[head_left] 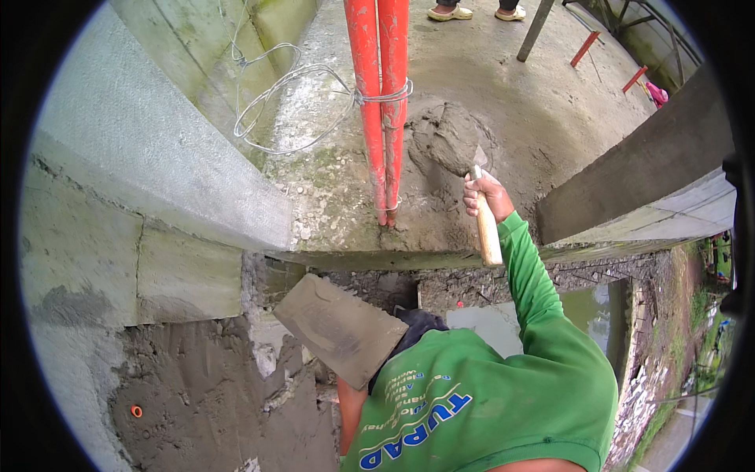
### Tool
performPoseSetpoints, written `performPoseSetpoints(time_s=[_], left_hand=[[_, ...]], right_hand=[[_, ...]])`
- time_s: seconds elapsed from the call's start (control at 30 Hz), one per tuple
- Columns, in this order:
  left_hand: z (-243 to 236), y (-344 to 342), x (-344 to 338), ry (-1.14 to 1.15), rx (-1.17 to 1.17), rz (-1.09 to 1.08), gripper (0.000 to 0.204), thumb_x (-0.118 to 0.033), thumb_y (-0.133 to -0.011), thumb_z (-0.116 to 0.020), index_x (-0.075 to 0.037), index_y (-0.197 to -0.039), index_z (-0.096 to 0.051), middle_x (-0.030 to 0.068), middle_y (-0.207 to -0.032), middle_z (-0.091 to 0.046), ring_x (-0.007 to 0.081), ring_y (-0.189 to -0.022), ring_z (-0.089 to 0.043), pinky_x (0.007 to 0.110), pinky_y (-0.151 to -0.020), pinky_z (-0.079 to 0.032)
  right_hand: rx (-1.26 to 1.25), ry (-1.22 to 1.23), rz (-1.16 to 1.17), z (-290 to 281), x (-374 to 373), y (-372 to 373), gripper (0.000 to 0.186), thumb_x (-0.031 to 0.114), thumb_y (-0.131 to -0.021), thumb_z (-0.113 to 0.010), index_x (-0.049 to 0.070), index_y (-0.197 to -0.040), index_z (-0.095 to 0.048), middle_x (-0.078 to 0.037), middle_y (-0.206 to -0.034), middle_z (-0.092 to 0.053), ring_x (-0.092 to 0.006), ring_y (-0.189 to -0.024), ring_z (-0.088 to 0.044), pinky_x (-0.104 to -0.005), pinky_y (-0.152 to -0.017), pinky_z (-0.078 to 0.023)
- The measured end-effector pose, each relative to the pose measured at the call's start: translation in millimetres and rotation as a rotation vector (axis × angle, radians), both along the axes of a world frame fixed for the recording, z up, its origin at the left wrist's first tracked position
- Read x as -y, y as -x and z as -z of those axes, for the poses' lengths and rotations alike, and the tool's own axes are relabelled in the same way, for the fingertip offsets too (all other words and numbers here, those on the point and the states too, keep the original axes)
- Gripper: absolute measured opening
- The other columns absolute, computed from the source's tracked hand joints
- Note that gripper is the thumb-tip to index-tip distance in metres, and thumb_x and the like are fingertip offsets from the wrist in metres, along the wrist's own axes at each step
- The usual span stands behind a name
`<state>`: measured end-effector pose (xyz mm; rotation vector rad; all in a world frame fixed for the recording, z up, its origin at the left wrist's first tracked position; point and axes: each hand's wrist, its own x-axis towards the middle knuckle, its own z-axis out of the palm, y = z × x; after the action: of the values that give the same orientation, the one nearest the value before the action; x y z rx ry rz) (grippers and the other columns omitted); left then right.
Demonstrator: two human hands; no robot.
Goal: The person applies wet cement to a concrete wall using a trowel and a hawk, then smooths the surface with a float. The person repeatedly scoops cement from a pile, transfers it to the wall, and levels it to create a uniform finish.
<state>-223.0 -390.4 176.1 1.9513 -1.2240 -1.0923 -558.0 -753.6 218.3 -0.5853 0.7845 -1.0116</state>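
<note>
My right hand (489, 196) is closed round the wooden handle of a trowel (489, 237). The trowel's blade meets the edge of a grey heap of wet mortar (448, 138) on the concrete slab. Lower down, a flat rectangular mortar board (340, 326), smeared with grey, is held tilted in front of my body. My left forearm (351, 409) runs up beneath this board, which hides my left hand and its fingers. The green sleeve of my right arm reaches forward across the slab's near edge.
Two red pipes (376, 102), tied with wire (299, 102), stand upright left of the mortar. Concrete walls (157, 149) flank the slab (550, 102). A person's feet in pale clogs (450, 13) stand at the far side. Below left is wet mortar with an orange pipe end (137, 411).
</note>
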Motion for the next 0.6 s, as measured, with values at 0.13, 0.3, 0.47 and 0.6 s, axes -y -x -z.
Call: performPoseSetpoints(time_s=[0.13, 0.3, 0.47, 0.6], left_hand=[[5, 17, 33, 0.051, -0.276, 0.133, 0.041, -0.016, -0.090, -0.056, 0.002, -0.127, -0.053, 0.0181, -0.123, -0.060, 0.0350, -0.114, -0.055, 0.042, -0.097, -0.043], [48, 59, 110, 0.020, -1.160, 0.019, 0.039, -0.023, -0.094, -0.054, 0.000, -0.126, -0.054, 0.0157, -0.119, -0.061, 0.0302, -0.109, -0.058, 0.042, -0.092, -0.047], [69, 71, 112, 0.010, -1.839, -0.219, 0.040, -0.030, -0.097, -0.051, -0.002, -0.124, -0.055, 0.0133, -0.115, -0.063, 0.0255, -0.104, -0.060, 0.042, -0.086, -0.051], [83, 79, 90, 0.065, -1.965, -0.341, 0.040, -0.031, -0.097, -0.051, -0.002, -0.124, -0.055, 0.0128, -0.114, -0.063, 0.0246, -0.102, -0.061, 0.042, -0.085, -0.052]], right_hand=[[-0.112, 0.027, -0.034, -59, -75, 10, 0.019, 0.005, -0.086, -0.054, 0.005, -0.102, -0.044, -0.003, -0.067, -0.043, -0.0128, -0.048, -0.044, -0.0281, -0.041, -0.040], [-0.269, 0.065, -0.049, -130, -175, -2, 0.031, 0.008, -0.077, -0.054, -0.001, -0.105, -0.044, -0.005, -0.064, -0.044, -0.0113, -0.041, -0.042, -0.0247, -0.034, -0.038], [-0.467, 0.132, -0.236, -157, -265, -53, 0.044, 0.008, -0.073, -0.055, -0.003, -0.114, -0.043, -0.008, -0.070, -0.049, -0.0126, -0.046, -0.048, -0.0250, -0.040, -0.044], [-0.959, 0.290, -0.531, -122, -311, -82, 0.046, 0.005, -0.078, -0.053, -0.005, -0.122, -0.044, -0.006, -0.081, -0.051, -0.0118, -0.062, -0.049, -0.0245, -0.055, -0.045]])
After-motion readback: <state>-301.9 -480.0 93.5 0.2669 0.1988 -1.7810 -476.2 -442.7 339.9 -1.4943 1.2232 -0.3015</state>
